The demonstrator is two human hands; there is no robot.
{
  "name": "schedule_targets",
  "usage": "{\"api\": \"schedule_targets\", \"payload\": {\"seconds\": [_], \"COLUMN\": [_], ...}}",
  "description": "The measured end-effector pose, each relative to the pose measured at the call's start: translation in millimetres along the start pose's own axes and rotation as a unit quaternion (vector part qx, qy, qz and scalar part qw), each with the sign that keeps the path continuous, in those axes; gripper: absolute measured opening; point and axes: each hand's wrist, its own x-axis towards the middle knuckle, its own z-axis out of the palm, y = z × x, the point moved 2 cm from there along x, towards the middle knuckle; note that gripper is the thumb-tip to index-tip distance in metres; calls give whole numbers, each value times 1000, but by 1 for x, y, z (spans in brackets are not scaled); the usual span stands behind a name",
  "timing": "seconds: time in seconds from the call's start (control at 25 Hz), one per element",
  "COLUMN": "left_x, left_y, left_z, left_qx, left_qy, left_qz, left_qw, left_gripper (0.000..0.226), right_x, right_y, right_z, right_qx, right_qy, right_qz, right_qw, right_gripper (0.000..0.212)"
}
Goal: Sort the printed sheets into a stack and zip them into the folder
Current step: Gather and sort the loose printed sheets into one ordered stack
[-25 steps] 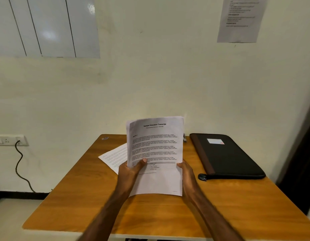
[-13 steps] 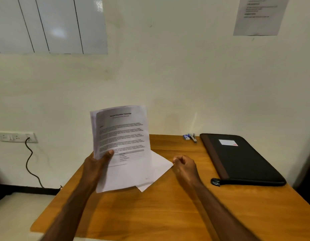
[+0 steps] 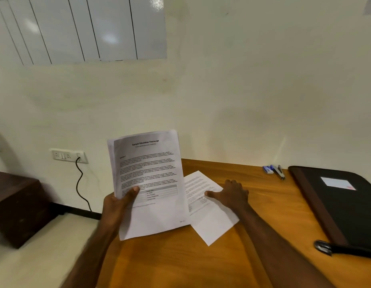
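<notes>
My left hand [image 3: 118, 206] grips a thin stack of printed sheets [image 3: 151, 183] by its left edge, tilted up above the table's left side; the top page is headed "Sample Education Transcript". A single printed sheet [image 3: 211, 217] lies flat and skewed on the wooden table [image 3: 263, 215], partly hidden under the held stack. My right hand [image 3: 230, 193] rests flat on that sheet with fingers spread. The black zip folder [image 3: 346, 206] lies shut at the right, with a white label on its cover.
A small blue staple box [image 3: 268, 169] and a stapler [image 3: 279, 171] lie near the wall behind the folder. A dark wooden cabinet [image 3: 16, 206] stands at the left on the floor. A wall socket [image 3: 68, 155] with a black cable hangs left of the table.
My right hand let go of the stack, passed through a loose fist and now lies open on the loose sheet. My left hand carried the stack leftward alone. The view shifted left.
</notes>
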Motion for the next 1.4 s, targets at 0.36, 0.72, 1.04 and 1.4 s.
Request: {"api": "schedule_targets", "payload": {"seconds": [0.36, 0.72, 1.04, 1.4], "left_x": [9, -8, -35, -68], "left_y": [-9, 5, 34, 64], "left_z": [-7, 18, 63, 110], "left_qx": [-15, -28, -43, -34], "left_qy": [7, -36, -79, -163], "left_qz": [-15, 1, 21, 57], "left_qw": [1000, 999, 996, 984], "left_gripper": [21, 23, 34, 35], "right_x": [68, -34, -113, -152], "right_y": [30, 70, 158, 213], "right_z": [52, -32, -96, -131], "right_qx": [144, 526, 676, 696], "right_qy": [-102, -2, 20, 64], "right_qz": [-12, 8, 1, 3], "right_qw": [984, 850, 737, 716], "right_gripper": [89, 29, 28, 34]}}
